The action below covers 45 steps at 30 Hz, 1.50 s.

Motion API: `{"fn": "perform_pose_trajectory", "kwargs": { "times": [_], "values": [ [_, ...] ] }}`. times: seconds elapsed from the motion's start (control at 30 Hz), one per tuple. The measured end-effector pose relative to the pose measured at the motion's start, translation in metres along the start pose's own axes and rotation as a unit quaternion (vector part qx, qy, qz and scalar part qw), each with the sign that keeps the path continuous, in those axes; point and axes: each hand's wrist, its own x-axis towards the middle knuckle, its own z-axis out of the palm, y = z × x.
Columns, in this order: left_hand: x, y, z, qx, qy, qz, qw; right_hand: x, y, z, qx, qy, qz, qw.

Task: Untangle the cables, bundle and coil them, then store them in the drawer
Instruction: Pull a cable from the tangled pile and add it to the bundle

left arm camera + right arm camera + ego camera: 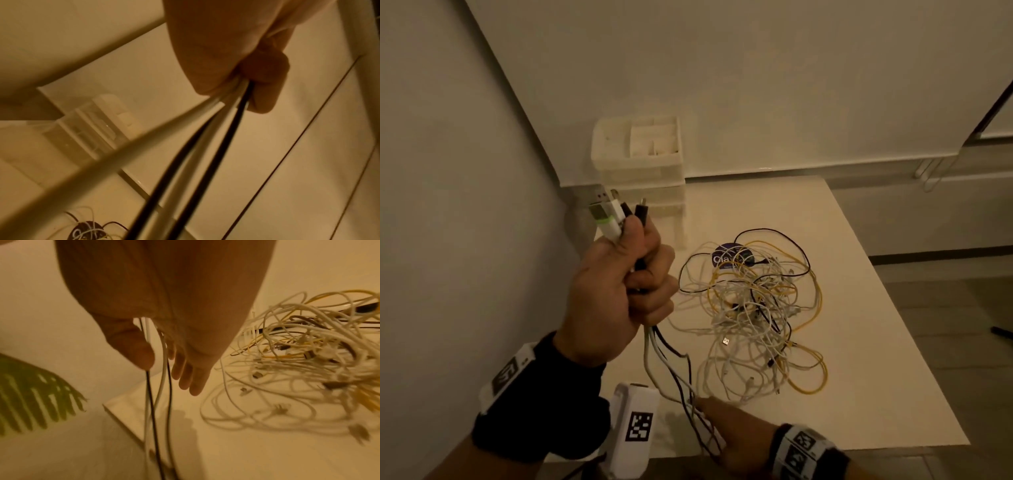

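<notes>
My left hand (633, 274) is raised over the table's left edge and grips a bunch of black and white cables, with USB plugs (613, 212) sticking out above the fist. In the left wrist view the curled fingers (263, 78) clamp those strands (197, 146). The strands (674, 370) hang down to my right hand (722, 428) at the near edge. There they run between the thumb (139, 353) and the straight fingers (191, 379). A tangle of white, yellow and black cables (756, 315) lies mid-table, also seen as the cable tangle (298, 361). A white drawer unit (640, 161) stands at the back left corner.
The white table (876, 394) sits against the wall corner, with floor to the right and front. A dark round sticker (726, 257) lies under the tangle. A dark object (1000, 332) lies on the floor at right. A green leaf (30, 394) hangs left of the table.
</notes>
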Motion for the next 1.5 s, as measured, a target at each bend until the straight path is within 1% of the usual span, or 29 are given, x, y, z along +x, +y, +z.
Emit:
{"fn": "perform_pose_trajectory", "kwargs": {
  "times": [0.03, 0.07, 0.13, 0.2, 0.3, 0.5, 0.57, 0.67, 0.7, 0.77, 0.8, 0.9, 1.0, 1.13, 1.2, 1.33, 1.4, 1.5],
  "values": [
    [-0.001, 0.000, -0.001, -0.004, 0.012, 0.003, 1.000, 0.009, -0.004, -0.009, -0.021, -0.006, 0.002, 1.000],
    [-0.001, -0.001, -0.002, -0.006, 0.023, 0.005, 1.000, 0.020, -0.007, -0.017, -0.041, 0.005, 0.008, 0.999],
    [-0.002, -0.003, -0.003, -0.002, 0.039, 0.010, 0.999, 0.040, -0.006, -0.029, -0.062, 0.057, 0.037, 0.996],
    [-0.004, -0.005, -0.004, 0.003, 0.052, 0.013, 0.999, 0.055, 0.006, -0.039, -0.065, 0.112, 0.084, 0.988],
    [-0.006, -0.001, -0.009, 0.010, 0.076, 0.017, 0.997, 0.064, 0.024, -0.059, -0.072, 0.168, 0.133, 0.974],
    [-0.007, 0.005, -0.019, 0.015, 0.104, 0.030, 0.994, 0.069, 0.048, -0.090, -0.108, 0.178, 0.201, 0.957],
    [-0.004, 0.004, -0.021, 0.016, 0.105, 0.033, 0.994, 0.073, 0.045, -0.094, -0.090, 0.195, 0.221, 0.951],
    [0.001, 0.001, -0.022, 0.024, 0.104, 0.033, 0.994, 0.080, 0.040, -0.087, -0.117, 0.204, 0.247, 0.940],
    [0.003, 0.000, -0.023, 0.025, 0.103, 0.034, 0.994, 0.082, 0.038, -0.082, -0.140, 0.200, 0.251, 0.937],
    [0.007, 0.001, -0.025, 0.027, 0.102, 0.030, 0.994, 0.082, 0.033, -0.068, -0.150, 0.198, 0.269, 0.931],
    [0.008, 0.001, -0.025, 0.027, 0.102, 0.027, 0.994, 0.082, 0.033, -0.062, -0.139, 0.196, 0.281, 0.929],
    [0.011, 0.003, -0.029, 0.027, 0.098, 0.022, 0.995, 0.083, 0.034, -0.052, -0.047, 0.213, 0.324, 0.920],
    [0.014, 0.003, -0.032, 0.029, 0.096, 0.020, 0.995, 0.085, 0.034, -0.054, 0.002, 0.233, 0.336, 0.912],
    [0.016, 0.005, -0.034, 0.028, 0.082, 0.015, 0.996, 0.084, 0.033, -0.064, 0.027, 0.216, 0.347, 0.912],
    [0.015, 0.006, -0.034, 0.029, 0.077, 0.016, 0.996, 0.082, 0.033, -0.065, 0.012, 0.219, 0.343, 0.913],
    [0.011, 0.008, -0.035, 0.038, 0.077, 0.025, 0.996, 0.073, 0.035, -0.065, -0.078, 0.244, 0.308, 0.916],
    [0.008, 0.011, -0.035, 0.038, 0.077, 0.029, 0.996, 0.067, 0.036, -0.067, -0.061, 0.267, 0.295, 0.915],
    [0.006, 0.014, -0.037, 0.045, 0.074, 0.037, 0.996, 0.058, 0.030, -0.077, 0.032, 0.336, 0.269, 0.902]
  ]
}}
